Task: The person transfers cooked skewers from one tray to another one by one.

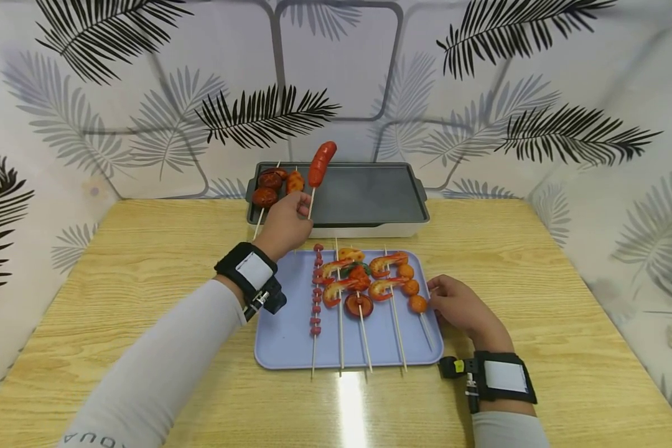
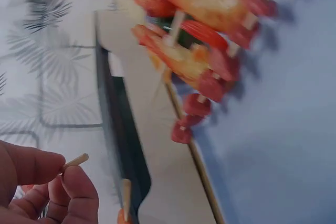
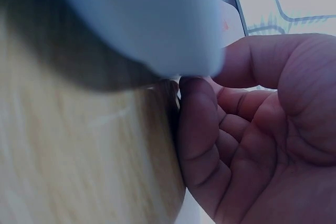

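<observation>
My left hand (image 1: 287, 225) pinches the stick of a sausage skewer (image 1: 322, 163) between thumb and fingers. The red sausage points up over the grill pan (image 1: 369, 193); in the left wrist view the stick's end (image 2: 79, 161) pokes out past the fingertips. My right hand (image 1: 463, 306) grips the right rim of the pale blue tray (image 1: 285, 348), thumb at the edge and fingers curled underneath in the right wrist view. On the tray lie a skewer of small red meat pieces (image 1: 316, 292), shrimp skewers (image 1: 389, 289), a mushroom skewer (image 1: 359, 305) and an orange ball skewer (image 1: 417, 303).
The dark pan with a white base stands at the back of the wooden table (image 1: 145, 249), behind the tray. At its left end lie a skewer of brown rounds (image 1: 266, 197) and an orange-yellow skewered piece (image 1: 295, 181). A leaf-patterned cloth (image 1: 336, 74) hangs behind.
</observation>
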`<state>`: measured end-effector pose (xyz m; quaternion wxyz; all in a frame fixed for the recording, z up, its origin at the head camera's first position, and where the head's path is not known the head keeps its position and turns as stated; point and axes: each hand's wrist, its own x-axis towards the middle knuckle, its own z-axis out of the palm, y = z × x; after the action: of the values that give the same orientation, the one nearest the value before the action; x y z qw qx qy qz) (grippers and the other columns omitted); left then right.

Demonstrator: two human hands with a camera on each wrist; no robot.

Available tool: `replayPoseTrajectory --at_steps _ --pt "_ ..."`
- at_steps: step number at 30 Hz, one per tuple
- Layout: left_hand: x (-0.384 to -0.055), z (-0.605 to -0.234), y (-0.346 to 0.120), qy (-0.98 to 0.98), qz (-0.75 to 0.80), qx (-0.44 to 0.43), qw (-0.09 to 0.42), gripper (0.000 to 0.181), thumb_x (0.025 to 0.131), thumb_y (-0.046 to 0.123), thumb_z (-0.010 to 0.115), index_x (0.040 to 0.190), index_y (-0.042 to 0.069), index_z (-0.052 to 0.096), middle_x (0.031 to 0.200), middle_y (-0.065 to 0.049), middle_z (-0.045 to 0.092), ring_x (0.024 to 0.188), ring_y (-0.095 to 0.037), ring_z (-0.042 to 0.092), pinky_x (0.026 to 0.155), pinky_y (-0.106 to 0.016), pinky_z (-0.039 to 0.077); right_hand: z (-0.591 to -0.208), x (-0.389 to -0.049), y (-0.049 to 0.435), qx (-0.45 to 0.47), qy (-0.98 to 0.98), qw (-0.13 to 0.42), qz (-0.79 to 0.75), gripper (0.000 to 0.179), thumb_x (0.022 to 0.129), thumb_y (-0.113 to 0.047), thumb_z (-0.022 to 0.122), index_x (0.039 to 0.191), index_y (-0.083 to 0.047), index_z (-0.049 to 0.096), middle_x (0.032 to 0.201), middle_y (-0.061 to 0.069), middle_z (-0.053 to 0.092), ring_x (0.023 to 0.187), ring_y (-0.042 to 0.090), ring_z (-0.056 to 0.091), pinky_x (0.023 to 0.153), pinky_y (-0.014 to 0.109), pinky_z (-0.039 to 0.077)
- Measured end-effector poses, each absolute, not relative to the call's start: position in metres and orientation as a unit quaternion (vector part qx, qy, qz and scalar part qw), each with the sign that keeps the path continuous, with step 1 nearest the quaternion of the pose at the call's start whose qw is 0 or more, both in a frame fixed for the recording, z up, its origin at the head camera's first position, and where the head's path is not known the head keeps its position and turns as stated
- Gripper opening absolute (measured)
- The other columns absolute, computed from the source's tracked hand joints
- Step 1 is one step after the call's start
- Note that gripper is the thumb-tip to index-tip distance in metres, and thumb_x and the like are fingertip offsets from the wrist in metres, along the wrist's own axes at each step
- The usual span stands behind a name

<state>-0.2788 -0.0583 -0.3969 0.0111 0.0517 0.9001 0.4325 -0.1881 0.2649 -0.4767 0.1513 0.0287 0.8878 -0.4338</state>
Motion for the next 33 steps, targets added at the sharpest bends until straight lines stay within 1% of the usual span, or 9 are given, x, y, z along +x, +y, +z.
replayPoseTrajectory --at_steps 3,6,11,16,23,27,30,33 --pt "-0.276 -0.395 -0.06 0.889 0.456 0.048 0.016 0.042 0.089 -0.001 0.06 0.13 0.006 0.054 0.11 -0.01 0.056 0.088 -0.025 0.052 0.067 -0.032 0.044 -0.477 -0.189 0.265 0.031 0.888 0.153 -0.432 0.032 0.094 -0.003 0.052 0.124 0.007 0.052 0.092 0.015 0.058 0.078 0.024 0.055 0.066 0.032 0.049" --pt "-0.271 -0.394 -0.061 0.879 0.474 0.049 0.019 0.043 0.09 0.0 0.061 0.132 0.006 0.054 0.111 -0.01 0.055 0.081 -0.024 0.051 0.062 -0.032 0.042 -0.478 -0.19 0.265 0.034 0.888 0.155 -0.432 0.032 0.094 -0.003 0.052 0.125 0.007 0.052 0.093 0.015 0.058 0.079 0.024 0.055 0.067 0.032 0.049" --pt "-0.261 -0.392 -0.061 0.866 0.497 0.044 0.025 0.043 0.092 0.002 0.062 0.134 0.007 0.055 0.112 -0.01 0.055 0.072 -0.02 0.049 0.059 -0.03 0.041 -0.477 -0.19 0.265 0.035 0.887 0.156 -0.432 0.033 0.094 -0.004 0.052 0.125 0.006 0.052 0.093 0.015 0.057 0.079 0.024 0.055 0.067 0.032 0.05" --pt "-0.252 -0.389 -0.061 0.845 0.533 0.033 0.024 0.043 0.092 0.001 0.062 0.134 0.007 0.057 0.114 -0.013 0.055 0.077 -0.02 0.047 0.063 -0.03 0.042 -0.476 -0.189 0.265 0.032 0.887 0.155 -0.433 0.033 0.095 -0.004 0.052 0.126 0.007 0.051 0.093 0.015 0.057 0.079 0.024 0.056 0.067 0.032 0.05" --pt "-0.239 -0.388 -0.062 0.824 0.565 0.02 0.03 0.044 0.094 0.003 0.061 0.137 0.009 0.057 0.115 -0.01 0.054 0.081 -0.021 0.048 0.063 -0.029 0.042 -0.477 -0.189 0.265 0.033 0.888 0.153 -0.433 0.032 0.095 -0.003 0.051 0.125 0.007 0.051 0.093 0.015 0.057 0.078 0.024 0.055 0.066 0.032 0.05" --pt "-0.231 -0.388 -0.062 0.812 0.582 0.013 0.03 0.043 0.096 0.005 0.061 0.138 0.01 0.057 0.115 -0.009 0.053 0.079 -0.021 0.051 0.063 -0.029 0.043 -0.478 -0.189 0.265 0.033 0.888 0.154 -0.432 0.032 0.095 -0.003 0.051 0.125 0.007 0.051 0.094 0.015 0.057 0.078 0.024 0.055 0.066 0.032 0.049" --pt "-0.227 -0.389 -0.062 0.796 0.605 0.003 0.038 0.042 0.096 0.005 0.06 0.138 0.009 0.056 0.114 -0.009 0.052 0.078 -0.02 0.052 0.065 -0.03 0.046 -0.479 -0.189 0.265 0.033 0.889 0.153 -0.43 0.032 0.095 -0.004 0.051 0.125 0.007 0.051 0.094 0.016 0.057 0.079 0.024 0.056 0.067 0.032 0.05" --pt "-0.224 -0.391 -0.061 0.783 0.62 -0.004 0.048 0.042 0.096 0.002 0.059 0.138 0.007 0.055 0.114 -0.009 0.051 0.081 -0.019 0.053 0.07 -0.031 0.05 -0.479 -0.189 0.265 0.031 0.89 0.149 -0.429 0.032 0.095 -0.003 0.051 0.125 0.007 0.051 0.094 0.016 0.058 0.079 0.024 0.056 0.067 0.032 0.05"
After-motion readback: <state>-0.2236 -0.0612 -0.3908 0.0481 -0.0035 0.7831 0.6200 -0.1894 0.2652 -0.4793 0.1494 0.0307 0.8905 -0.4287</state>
